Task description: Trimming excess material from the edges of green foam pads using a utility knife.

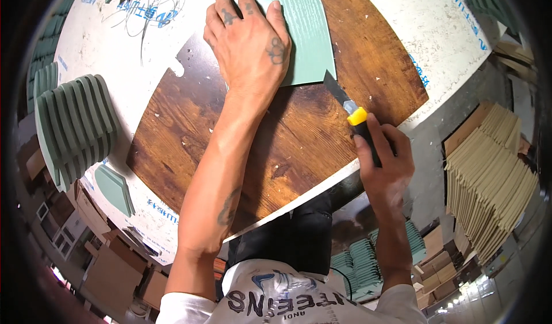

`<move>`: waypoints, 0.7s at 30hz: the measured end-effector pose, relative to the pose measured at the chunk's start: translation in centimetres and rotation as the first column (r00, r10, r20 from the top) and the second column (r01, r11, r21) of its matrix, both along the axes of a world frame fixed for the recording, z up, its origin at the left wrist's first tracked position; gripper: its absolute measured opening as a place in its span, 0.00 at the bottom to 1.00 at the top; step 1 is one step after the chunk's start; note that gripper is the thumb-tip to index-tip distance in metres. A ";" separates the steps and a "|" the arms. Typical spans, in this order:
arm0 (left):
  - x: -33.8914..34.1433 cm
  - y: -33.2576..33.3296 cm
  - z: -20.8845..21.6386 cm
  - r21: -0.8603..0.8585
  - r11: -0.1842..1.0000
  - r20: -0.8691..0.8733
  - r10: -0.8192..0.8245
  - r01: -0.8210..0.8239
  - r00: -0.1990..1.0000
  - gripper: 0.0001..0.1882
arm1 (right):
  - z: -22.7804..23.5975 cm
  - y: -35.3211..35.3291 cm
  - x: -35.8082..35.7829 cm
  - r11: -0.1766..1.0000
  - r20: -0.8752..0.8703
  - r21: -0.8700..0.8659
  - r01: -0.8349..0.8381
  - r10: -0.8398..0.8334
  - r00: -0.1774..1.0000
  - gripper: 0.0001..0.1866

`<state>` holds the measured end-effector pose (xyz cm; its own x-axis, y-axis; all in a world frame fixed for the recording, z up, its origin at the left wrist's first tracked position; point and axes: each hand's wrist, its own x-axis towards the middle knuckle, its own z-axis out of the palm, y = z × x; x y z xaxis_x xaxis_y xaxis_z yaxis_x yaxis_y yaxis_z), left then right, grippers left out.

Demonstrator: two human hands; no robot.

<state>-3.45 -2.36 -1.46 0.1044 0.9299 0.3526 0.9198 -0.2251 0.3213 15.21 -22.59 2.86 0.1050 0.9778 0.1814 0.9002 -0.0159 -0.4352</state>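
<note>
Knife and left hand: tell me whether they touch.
Apart. The head view shows it: a stretch of the green panel lies between the left hand and the knife, blade tip included.

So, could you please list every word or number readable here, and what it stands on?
Wording left uncopied.
Broad white tabletop: blue characters in several places, some too small to read.
White short-sleeved fabric shirt: large dark lettering and smaller print.
Yellow-and-black utility knife: no legible text.

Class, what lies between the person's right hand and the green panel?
In the head view, the knife in the right hand spans the gap to the green panel, over the brown board.
</note>
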 end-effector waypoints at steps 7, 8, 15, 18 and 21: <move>0.3 -0.4 1.8 -0.023 1.000 -0.068 0.003 -0.005 0.998 0.25 | 0.5 1.1 0.6 0.998 -0.015 -0.037 -0.056 0.056 0.998 0.26; 0.2 -0.4 1.8 -0.027 1.000 -0.086 -0.010 0.008 0.996 0.25 | 0.5 1.5 0.7 0.996 -0.001 -0.026 -0.084 0.084 0.996 0.26; 0.6 -0.4 2.3 -0.107 0.994 -0.141 -0.008 -0.008 0.990 0.26 | 0.1 5.2 1.3 0.991 0.014 0.004 -0.137 0.137 0.990 0.26; -0.1 -0.2 1.3 -0.067 0.998 -0.122 0.001 -0.009 0.993 0.28 | -0.6 7.7 1.6 0.983 0.013 0.055 -0.173 0.172 0.985 0.25; 0.2 -0.2 1.4 -0.070 0.998 -0.102 -0.012 0.005 0.995 0.29 | -1.7 11.3 2.9 0.960 0.039 0.156 -0.235 0.231 0.972 0.23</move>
